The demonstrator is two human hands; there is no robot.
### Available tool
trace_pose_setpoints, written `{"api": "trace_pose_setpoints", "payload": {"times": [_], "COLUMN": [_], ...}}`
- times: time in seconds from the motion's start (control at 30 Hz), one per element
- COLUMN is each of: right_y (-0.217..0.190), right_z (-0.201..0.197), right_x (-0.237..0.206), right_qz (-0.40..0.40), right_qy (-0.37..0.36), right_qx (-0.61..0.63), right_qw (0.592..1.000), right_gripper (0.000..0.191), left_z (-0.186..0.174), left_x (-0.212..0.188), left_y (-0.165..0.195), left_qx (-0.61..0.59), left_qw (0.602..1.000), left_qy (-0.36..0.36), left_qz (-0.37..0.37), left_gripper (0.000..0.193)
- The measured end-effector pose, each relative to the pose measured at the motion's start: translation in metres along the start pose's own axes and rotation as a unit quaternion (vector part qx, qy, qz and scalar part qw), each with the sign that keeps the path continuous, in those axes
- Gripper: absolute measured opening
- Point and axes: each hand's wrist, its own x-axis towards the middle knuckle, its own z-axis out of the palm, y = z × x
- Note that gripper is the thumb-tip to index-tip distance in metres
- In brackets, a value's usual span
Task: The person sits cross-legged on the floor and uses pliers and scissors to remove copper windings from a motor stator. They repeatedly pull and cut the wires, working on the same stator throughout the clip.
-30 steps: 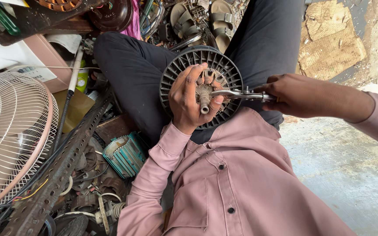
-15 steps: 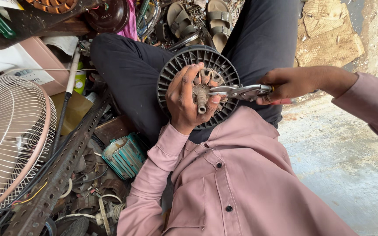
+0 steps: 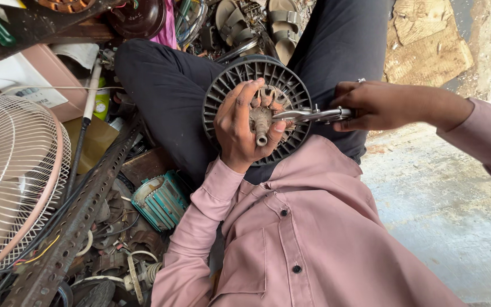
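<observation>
A round black ribbed fan motor housing (image 3: 225,85) rests on my lap with its dirty shaft (image 3: 261,122) pointing up. My left hand (image 3: 240,128) wraps over the housing's centre, fingers around the shaft hub. My right hand (image 3: 379,105) grips the handles of metal pliers (image 3: 308,115), whose jaws reach in from the right to the hub beside the shaft. Both sleeves are pink; my legs are in dark trousers.
A white wire fan guard (image 3: 7,176) lies at left. A perforated metal angle bar (image 3: 80,216), a teal motor winding (image 3: 160,199), wires and scrap parts crowd the floor at lower left. Sandals (image 3: 282,25) sit at the top. Bare concrete floor (image 3: 439,193) spreads to the right.
My right hand with the pliers has shifted slightly left and steadied against the hub. My left hand keeps its grip on the housing.
</observation>
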Motion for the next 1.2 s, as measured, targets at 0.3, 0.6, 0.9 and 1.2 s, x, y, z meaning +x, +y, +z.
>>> {"api": "trace_pose_setpoints", "payload": {"times": [0.3,0.6,0.9,1.2], "right_y": [-0.003,0.002,-0.015,-0.029], "right_z": [-0.001,-0.009,0.011,0.004], "right_x": [-0.006,0.000,-0.002,-0.011], "right_qz": [0.244,0.216,0.110,0.092], "right_qy": [-0.124,-0.143,-0.038,0.010], "right_qx": [-0.018,0.061,-0.142,0.008], "right_qw": [0.962,0.964,0.983,0.996], "right_gripper": [0.046,0.045,0.044,0.033], "left_z": [0.001,0.002,0.002,-0.004], "left_x": [-0.002,0.000,-0.001,0.000], "left_y": [-0.003,-0.001,0.000,0.002], "left_qx": [0.008,0.005,0.024,-0.010], "left_qw": [1.000,1.000,0.999,0.999], "left_qy": [0.000,0.003,0.017,-0.029], "left_qz": [-0.001,0.004,0.021,-0.029], "left_gripper": [0.069,0.068,0.065,0.068]}}
